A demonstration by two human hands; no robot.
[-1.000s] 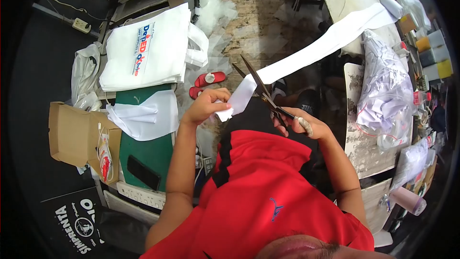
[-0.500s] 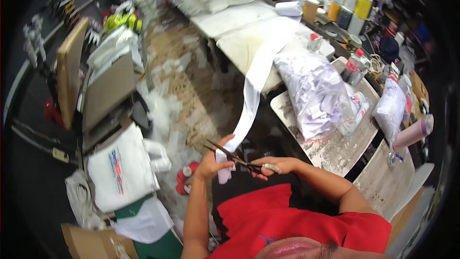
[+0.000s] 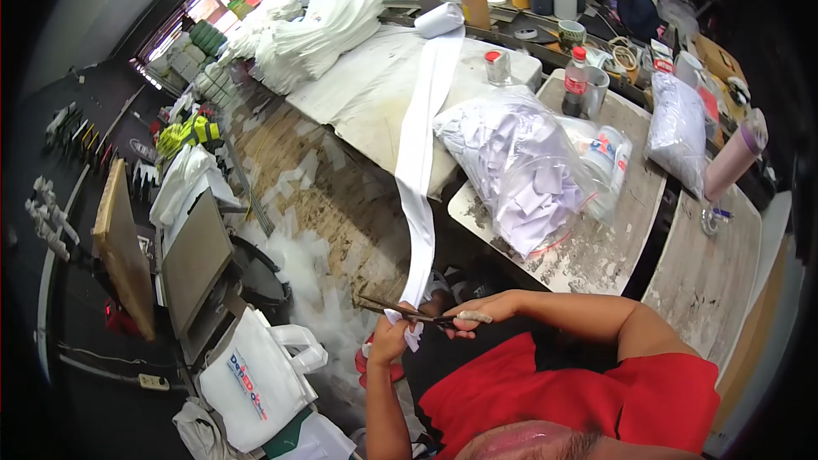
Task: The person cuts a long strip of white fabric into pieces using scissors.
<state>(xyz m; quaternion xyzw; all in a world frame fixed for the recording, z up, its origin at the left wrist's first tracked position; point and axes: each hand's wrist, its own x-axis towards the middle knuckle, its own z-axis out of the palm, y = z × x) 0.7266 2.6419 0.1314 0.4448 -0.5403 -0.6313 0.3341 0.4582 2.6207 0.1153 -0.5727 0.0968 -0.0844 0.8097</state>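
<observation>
I find my left hand (image 3: 390,339) pinching the white strip (image 3: 417,204) near its lower end; my right hand (image 3: 487,310) grips the scissors (image 3: 429,319), blades at the strip. Beyond both hands, it runs up to a roll (image 3: 440,20) on the desk (image 3: 362,111), beside a clear bag (image 3: 520,162) of cut pieces.

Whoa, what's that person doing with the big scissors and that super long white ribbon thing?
The person in the red shirt has the scissors in the right hand and pinches the end of the long white strip in the left hand. The blades are right at the strip, beside the left hand, so it looks like cutting. The strip hangs down from a roll on the table.
</observation>
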